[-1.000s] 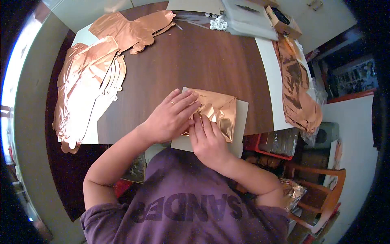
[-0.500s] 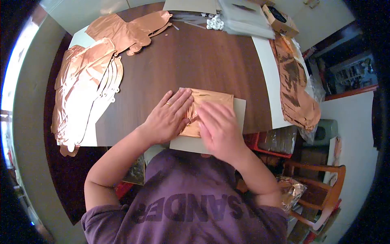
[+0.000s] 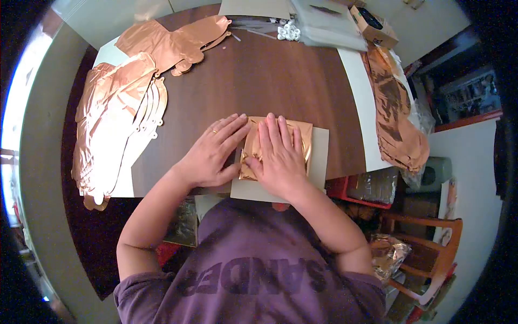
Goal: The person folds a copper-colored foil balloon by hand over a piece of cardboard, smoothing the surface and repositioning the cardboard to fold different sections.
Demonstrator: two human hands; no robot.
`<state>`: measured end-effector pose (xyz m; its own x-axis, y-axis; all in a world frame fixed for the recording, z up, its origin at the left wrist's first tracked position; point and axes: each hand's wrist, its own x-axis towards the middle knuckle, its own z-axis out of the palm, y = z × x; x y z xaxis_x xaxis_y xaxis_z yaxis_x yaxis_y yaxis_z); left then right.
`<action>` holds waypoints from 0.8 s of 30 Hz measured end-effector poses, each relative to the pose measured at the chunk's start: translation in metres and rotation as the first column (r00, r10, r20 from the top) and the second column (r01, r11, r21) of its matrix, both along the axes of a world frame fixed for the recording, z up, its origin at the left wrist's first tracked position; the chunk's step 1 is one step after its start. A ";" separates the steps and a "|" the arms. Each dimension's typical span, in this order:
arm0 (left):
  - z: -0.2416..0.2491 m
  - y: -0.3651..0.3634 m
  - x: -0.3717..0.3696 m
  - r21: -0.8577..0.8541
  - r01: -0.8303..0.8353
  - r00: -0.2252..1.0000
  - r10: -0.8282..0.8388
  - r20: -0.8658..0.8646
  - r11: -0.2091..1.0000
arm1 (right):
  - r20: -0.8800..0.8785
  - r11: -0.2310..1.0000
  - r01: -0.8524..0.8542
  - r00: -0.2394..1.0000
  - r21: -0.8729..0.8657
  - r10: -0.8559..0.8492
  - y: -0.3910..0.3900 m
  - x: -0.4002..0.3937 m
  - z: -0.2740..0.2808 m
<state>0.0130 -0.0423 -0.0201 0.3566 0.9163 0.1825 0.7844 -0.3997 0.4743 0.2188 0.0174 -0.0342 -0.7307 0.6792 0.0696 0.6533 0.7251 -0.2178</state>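
Observation:
In front of me a folded copper-coloured foil sheet (image 3: 305,127) lies on a pale card (image 3: 319,154) at the table's near edge. My right hand (image 3: 280,162) rests flat on the foil, fingers stretched forward and thumb out to the left. Along the foil's left edge lies my left hand (image 3: 213,154), its fingers extended and a ring on one of them. Neither hand grasps anything. Part of the foil is hidden beneath my right palm.
Flat copper foil balloons (image 3: 116,102) are piled at the left, with more foil balloons (image 3: 396,108) at the right edge. Toward the back are white ribbon rolls (image 3: 288,31), clear plastic bags (image 3: 329,27) and a cardboard box (image 3: 375,27). A wooden chair (image 3: 450,243) stands at lower right.
My right hand has come down from a blurred, curled pose to lie flat on the foil. My left hand has shifted slightly left, off the foil's middle toward its edge.

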 end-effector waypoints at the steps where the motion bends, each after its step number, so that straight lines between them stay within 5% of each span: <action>1: 0.004 -0.001 -0.002 -0.023 0.018 1.000 -0.018 -0.003 1.000 | 0.007 1.000 0.002 1.000 -0.008 -0.002 -0.001 -0.001 0.002; 14: -0.005 -0.029 0.008 -0.016 -0.107 0.985 0.104 -0.137 0.994 | -0.009 0.994 -0.089 0.996 -0.058 0.088 0.011 -0.008 0.014; 24: -0.006 -0.032 0.010 0.017 -0.129 0.948 0.129 -0.293 0.991 | 0.069 1.000 0.017 0.997 -0.019 -0.016 -0.001 -0.016 0.009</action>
<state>0.0229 -0.0743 -0.0263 0.2727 0.9583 0.0853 0.9336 -0.2850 0.2172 0.2030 0.0159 -0.0252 -0.7221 0.6917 0.0060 0.6789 0.7103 -0.1859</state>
